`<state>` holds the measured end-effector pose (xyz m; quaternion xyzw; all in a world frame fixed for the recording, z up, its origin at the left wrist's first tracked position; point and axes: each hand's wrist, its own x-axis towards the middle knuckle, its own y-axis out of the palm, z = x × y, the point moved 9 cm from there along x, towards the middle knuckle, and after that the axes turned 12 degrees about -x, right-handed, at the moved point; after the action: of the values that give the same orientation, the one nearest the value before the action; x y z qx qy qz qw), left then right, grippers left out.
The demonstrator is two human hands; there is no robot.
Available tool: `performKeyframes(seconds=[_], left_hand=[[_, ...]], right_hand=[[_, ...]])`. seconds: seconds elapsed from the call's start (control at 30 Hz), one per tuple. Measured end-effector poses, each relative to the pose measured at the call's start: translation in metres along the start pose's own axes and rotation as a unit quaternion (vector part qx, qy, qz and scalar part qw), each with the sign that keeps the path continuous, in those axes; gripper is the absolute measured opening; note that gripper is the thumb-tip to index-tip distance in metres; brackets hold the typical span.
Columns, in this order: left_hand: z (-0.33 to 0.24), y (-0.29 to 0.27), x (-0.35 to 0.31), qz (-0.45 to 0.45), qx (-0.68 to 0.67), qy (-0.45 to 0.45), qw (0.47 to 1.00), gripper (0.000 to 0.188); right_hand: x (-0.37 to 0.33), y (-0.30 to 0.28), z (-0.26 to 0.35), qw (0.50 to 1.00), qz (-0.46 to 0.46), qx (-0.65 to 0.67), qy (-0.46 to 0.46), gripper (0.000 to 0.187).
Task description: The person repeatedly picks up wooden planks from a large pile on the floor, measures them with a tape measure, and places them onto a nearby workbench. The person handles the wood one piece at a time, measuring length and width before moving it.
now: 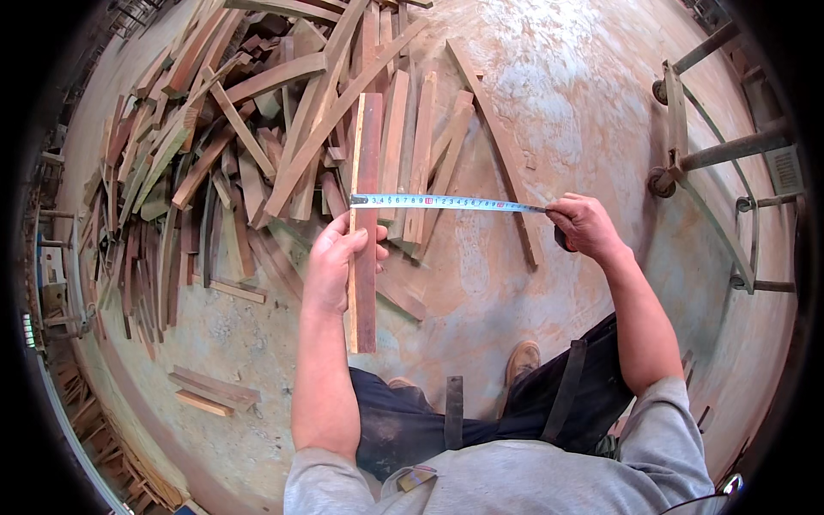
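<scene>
My left hand is closed round a reddish-brown wooden strip with a pale left edge, held upright in front of me. Across its width lies the blade of a tape measure, its hook end at the strip's pale edge, just above my left thumb. Off to the right, my right hand grips the dark tape measure case, mostly hidden by the fingers. Between the strip and that hand the blade stretches out nearly level.
A large heap of loose wooden strips covers the floor ahead and left. One long strip lies apart to its right. A wheeled metal frame stands at the far right. Short offcuts lie lower left.
</scene>
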<state>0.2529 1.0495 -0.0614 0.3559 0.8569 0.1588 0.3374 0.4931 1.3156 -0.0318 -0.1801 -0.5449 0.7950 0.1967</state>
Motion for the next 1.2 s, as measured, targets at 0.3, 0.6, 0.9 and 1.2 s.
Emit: performKeyframes(seconds=[0.3, 0.6, 0.9, 1.2], left_hand=[[0.003, -0.01, 0.0, 0.01, -0.086, 0.014, 0.996, 0.036], [-0.006, -0.004, 0.002, 0.091, -0.263, -0.012, 0.961, 0.033], [-0.004, -0.017, 0.011, 0.103, -0.319, -0.013, 0.942, 0.03], [-0.002, -0.015, 0.015, 0.123, -0.319, -0.015, 0.94, 0.034]], right_hand=[[0.006, -0.001, 0.001, 0.993, 0.002, 0.116, 0.031, 0.012], [0.013, 0.011, 0.005, 0.984, 0.054, 0.16, 0.055, 0.014], [0.017, 0.022, 0.013, 0.985, 0.093, 0.141, 0.034, 0.014], [0.021, 0.021, 0.01, 0.989, 0.078, 0.118, 0.039, 0.015]])
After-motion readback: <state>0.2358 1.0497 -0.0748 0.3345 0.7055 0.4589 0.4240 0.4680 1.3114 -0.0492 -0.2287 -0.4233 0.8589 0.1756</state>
